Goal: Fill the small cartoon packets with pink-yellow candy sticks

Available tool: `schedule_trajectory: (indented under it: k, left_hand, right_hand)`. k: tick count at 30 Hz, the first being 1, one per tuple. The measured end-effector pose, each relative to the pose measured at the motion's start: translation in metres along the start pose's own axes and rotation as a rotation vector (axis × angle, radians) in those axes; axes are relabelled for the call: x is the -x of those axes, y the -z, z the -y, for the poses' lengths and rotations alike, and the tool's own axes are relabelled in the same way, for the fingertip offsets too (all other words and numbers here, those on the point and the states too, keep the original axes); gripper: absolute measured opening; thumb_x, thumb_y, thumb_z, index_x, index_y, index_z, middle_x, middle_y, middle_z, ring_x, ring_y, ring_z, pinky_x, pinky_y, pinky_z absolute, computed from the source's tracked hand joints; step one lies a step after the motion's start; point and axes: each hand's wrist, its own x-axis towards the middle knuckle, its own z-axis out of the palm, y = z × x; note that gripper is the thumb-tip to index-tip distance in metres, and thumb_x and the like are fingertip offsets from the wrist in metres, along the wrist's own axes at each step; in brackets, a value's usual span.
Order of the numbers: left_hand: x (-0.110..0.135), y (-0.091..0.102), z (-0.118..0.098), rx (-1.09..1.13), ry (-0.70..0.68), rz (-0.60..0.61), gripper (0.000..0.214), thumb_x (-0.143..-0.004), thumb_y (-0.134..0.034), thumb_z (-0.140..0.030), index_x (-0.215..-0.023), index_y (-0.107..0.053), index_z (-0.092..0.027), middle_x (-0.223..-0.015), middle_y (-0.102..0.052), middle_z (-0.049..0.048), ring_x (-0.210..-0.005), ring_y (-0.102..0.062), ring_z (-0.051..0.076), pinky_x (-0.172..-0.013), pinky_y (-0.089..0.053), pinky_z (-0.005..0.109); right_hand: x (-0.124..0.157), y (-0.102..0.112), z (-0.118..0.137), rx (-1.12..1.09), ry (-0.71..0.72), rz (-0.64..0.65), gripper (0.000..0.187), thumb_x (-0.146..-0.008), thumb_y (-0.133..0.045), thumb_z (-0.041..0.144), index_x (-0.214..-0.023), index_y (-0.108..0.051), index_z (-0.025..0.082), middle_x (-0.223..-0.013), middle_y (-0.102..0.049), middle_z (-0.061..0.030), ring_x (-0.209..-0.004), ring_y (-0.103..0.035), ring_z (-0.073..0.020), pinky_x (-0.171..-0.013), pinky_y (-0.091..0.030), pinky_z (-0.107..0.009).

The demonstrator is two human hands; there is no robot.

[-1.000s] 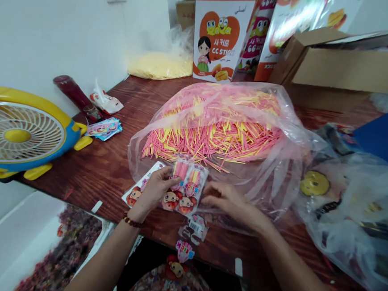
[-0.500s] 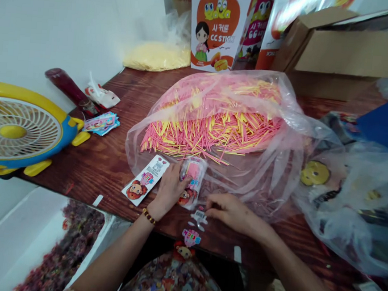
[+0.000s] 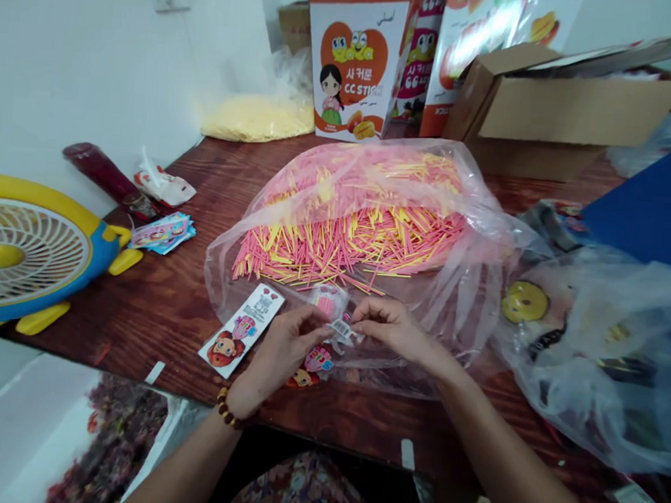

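Between both hands is a clear printed plastic packet (image 3: 341, 328) with a barcode and a red-haired cartoon figure. My left hand (image 3: 281, 352), with a beaded bracelet at the wrist, pinches its left side. My right hand (image 3: 393, 330) is closed on its upper right edge. Just behind lies a packet with pink sticks inside (image 3: 325, 301), partly hidden by the hands. Left of my left hand is a white printed card or packet (image 3: 241, 329) with the same cartoon. A large clear bag (image 3: 473, 270) lies open beyond, holding a heap of pink and yellow sticks (image 3: 336, 240).
A yellow and blue fan (image 3: 96, 264) stands at the left, near small printed cards (image 3: 166, 232) and a dark red bottle (image 3: 101, 171). Printed boxes (image 3: 350, 67) and an open cardboard box (image 3: 567, 115) line the back. Clear plastic bags (image 3: 611, 366) lie at the right.
My left hand has let go of the stick-filled packet and now grips the clear printed packet. That packet has moved from the table's front edge up and away from me, with my right hand.
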Motion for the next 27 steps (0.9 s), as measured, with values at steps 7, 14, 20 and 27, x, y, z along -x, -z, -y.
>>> schedule_trajectory:
  k: [7,14,20,27]
  left_hand:
    - [-0.001,-0.006,0.006,0.061,0.054,0.071,0.023,-0.083,-0.067,-0.038,-0.079,-0.067,-0.016,-0.071,-0.064,0.0003,-0.065,-0.055,0.013,-0.062,-0.042,0.023]
    - [-0.002,-0.005,0.016,0.008,0.085,0.065,0.028,-0.083,-0.066,-0.043,-0.078,-0.070,-0.015,-0.067,-0.063,0.0003,-0.061,-0.051,0.013,-0.058,-0.038,0.023]
    - [-0.003,-0.004,0.011,-0.065,0.072,0.098,0.031,-0.085,-0.062,-0.042,-0.070,-0.066,-0.015,-0.062,-0.056,-0.0019,-0.061,-0.046,0.012,-0.058,-0.035,0.023]
    - [-0.003,-0.001,0.009,-0.060,0.080,0.120,0.031,-0.086,-0.059,-0.043,-0.071,-0.067,-0.016,-0.063,-0.057,-0.0007,-0.062,-0.047,0.013,-0.058,-0.036,0.023]
  right_hand:
    - [0.004,-0.007,0.006,0.196,0.107,-0.020,0.012,-0.082,-0.063,0.027,-0.079,-0.067,0.016,-0.071,-0.063,0.0013,-0.066,-0.055,-0.0119,-0.063,-0.040,-0.024]
    - [0.003,-0.003,-0.004,0.354,0.133,-0.025,0.018,-0.087,-0.061,0.029,-0.076,-0.067,0.016,-0.066,-0.059,0.0031,-0.061,-0.051,-0.0103,-0.058,-0.035,-0.022]
    - [-0.001,0.002,-0.005,0.381,0.139,0.060,0.025,-0.089,-0.062,0.034,-0.072,-0.064,0.016,-0.061,-0.053,0.0044,-0.058,-0.047,-0.0094,-0.056,-0.032,-0.021]
    - [-0.008,0.000,-0.004,0.314,0.132,0.085,0.017,-0.086,-0.065,0.034,-0.081,-0.067,0.018,-0.070,-0.060,0.0029,-0.065,-0.052,-0.0111,-0.061,-0.037,-0.021]
